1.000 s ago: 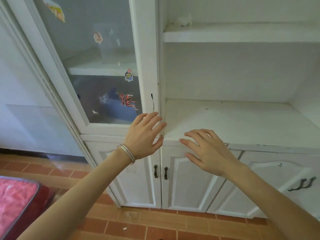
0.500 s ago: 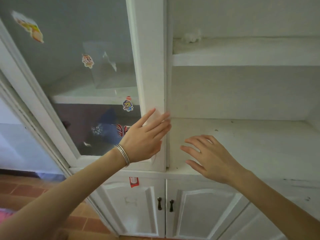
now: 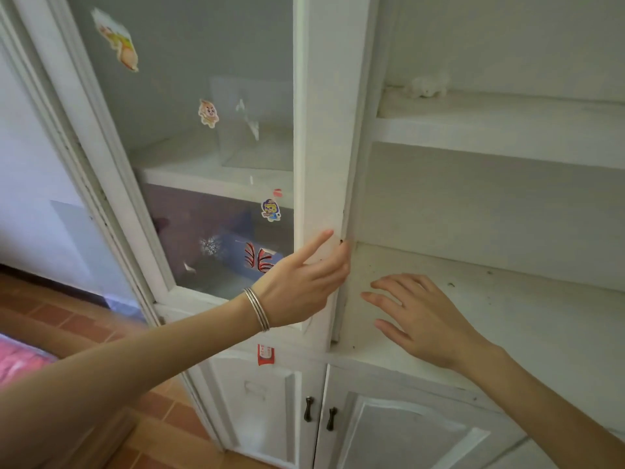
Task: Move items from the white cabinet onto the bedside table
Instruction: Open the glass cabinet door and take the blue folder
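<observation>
The white cabinet (image 3: 473,137) fills the view, its right bay open with two bare-looking shelves. A small white fluffy toy (image 3: 426,85) sits at the left end of the upper shelf. My left hand (image 3: 304,282), with silver bangles on the wrist, rests open against the edge of the glass door's white frame (image 3: 321,130). My right hand (image 3: 419,316) hovers open, fingers spread, just above the lower shelf (image 3: 507,316), holding nothing. The bedside table is out of view.
The glass door (image 3: 209,147) on the left carries several cartoon stickers; a shelf and a blue patterned item show behind it. Two lower doors with dark handles (image 3: 319,412) are closed. Orange floor tiles (image 3: 101,326) and a pink mattress corner (image 3: 17,363) lie at lower left.
The view has moved closer and tilted up. My left hand has shifted right onto the door frame's edge. My right hand stays spread over the lower shelf.
</observation>
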Motion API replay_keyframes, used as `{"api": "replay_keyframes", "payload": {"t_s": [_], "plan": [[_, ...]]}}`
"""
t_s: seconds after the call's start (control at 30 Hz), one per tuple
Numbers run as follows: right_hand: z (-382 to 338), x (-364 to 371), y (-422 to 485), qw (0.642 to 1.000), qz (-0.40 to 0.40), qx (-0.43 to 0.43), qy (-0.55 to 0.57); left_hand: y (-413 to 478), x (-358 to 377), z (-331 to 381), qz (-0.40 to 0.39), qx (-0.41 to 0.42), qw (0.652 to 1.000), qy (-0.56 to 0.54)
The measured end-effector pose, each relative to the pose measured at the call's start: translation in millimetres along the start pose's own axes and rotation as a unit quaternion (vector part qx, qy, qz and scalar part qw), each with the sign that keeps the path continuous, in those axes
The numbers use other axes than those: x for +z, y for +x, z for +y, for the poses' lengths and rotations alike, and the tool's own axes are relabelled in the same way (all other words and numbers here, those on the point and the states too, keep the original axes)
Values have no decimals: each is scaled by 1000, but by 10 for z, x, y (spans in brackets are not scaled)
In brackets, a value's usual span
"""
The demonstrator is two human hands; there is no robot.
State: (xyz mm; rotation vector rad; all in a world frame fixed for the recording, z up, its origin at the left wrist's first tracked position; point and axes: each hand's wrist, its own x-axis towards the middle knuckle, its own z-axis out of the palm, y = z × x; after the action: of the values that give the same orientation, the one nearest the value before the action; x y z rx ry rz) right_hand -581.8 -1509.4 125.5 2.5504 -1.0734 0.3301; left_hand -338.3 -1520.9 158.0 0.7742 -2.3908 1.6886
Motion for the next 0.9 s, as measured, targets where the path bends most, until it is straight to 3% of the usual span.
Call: {"api": "replay_keyframes", "payload": {"t_s": [0.13,0.5,0.9], "plan": [[52,2,-41,1000,2,-22,17,-32,-166,33,8,-12,1000,-28],[-80,35,-72,998,4,-49,36,-88,-576,70,-92,-75,989,-83],[-1159,-211,-241,999,17,-39,34,-1037,-1358,92,-77,-69,988,-114]]}}
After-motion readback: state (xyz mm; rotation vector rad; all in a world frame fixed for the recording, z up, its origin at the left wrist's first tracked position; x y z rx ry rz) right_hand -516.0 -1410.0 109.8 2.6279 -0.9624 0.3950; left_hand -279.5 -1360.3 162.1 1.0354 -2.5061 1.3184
